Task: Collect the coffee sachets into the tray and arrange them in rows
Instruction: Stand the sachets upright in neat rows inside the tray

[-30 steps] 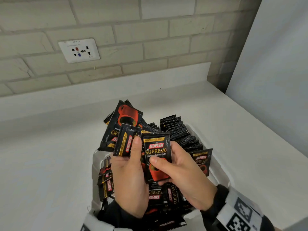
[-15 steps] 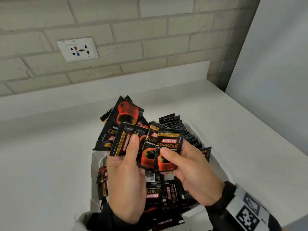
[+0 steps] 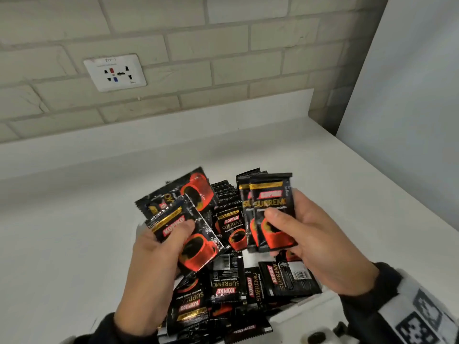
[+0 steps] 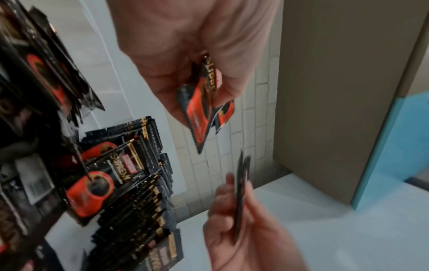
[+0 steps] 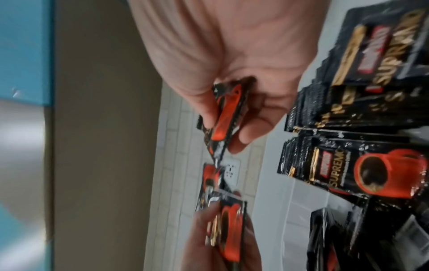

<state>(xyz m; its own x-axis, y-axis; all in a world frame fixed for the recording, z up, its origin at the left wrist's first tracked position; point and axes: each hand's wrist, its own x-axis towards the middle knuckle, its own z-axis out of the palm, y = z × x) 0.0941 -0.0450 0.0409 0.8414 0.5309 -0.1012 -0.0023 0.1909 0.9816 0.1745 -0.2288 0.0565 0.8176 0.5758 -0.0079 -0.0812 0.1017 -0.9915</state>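
Head view shows us over a white countertop (image 3: 74, 219), both hands raised above a white tray (image 3: 320, 297) packed with black Kopiko Supremo coffee sachets. Our left hand (image 3: 151, 259) has its thumb pressed across the front of a fanned bunch of sachets (image 3: 188, 219), fingers curled behind them; the bunch tilts to the left. Our right hand (image 3: 313, 234) pinches a pair of upright sachets (image 3: 270, 212), thumb on the front one, fingers wrapped behind. The two hands are apart, with the tray's contents visible between them.

In the tray, a far row of sachets (image 3: 224, 194) stands on edge, and one upright sachet (image 3: 232, 229) faces us in front of it. Nearer us, loose sachets (image 3: 248, 284) lie flat and overlapping at mixed angles, some face up, some showing barcodes.

Behind the counter we see a brick wall (image 3: 223, 45) with a white wall socket (image 3: 114, 72).

From the left wrist, the standing row (image 4: 144, 183) reads as tightly packed edges.
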